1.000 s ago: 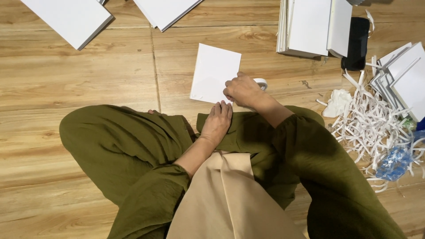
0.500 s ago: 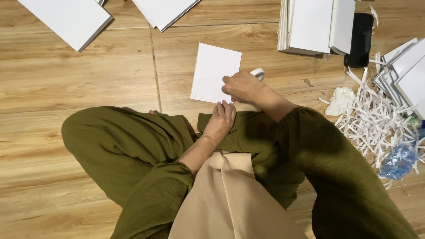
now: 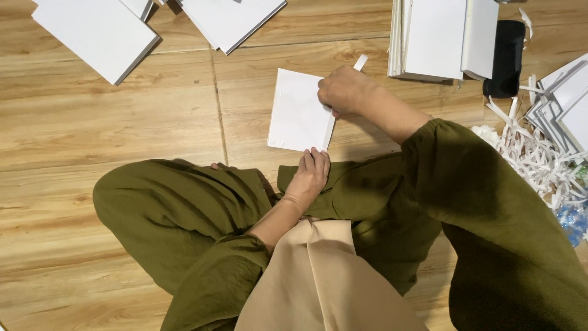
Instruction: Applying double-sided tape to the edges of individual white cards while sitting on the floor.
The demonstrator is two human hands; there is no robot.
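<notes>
A white square card (image 3: 297, 110) lies flat on the wooden floor in front of my crossed legs. My right hand (image 3: 346, 91) rests at its right edge, fingers closed on a thin white strip (image 3: 360, 62) that sticks up past the card's top corner. My left hand (image 3: 311, 173) lies flat, fingertips pressing the card's near right corner, with nothing held in it.
White boards (image 3: 98, 34) and another stack (image 3: 236, 18) lie at the far left. A pile of white boards (image 3: 432, 37) and a black object (image 3: 505, 58) sit at top right. Loose white strips (image 3: 539, 159) and more cards (image 3: 566, 101) crowd the right edge.
My right hand has slid up along the card's right edge, away from me, drawing the white strip with it. My left hand has stayed at the near corner.
</notes>
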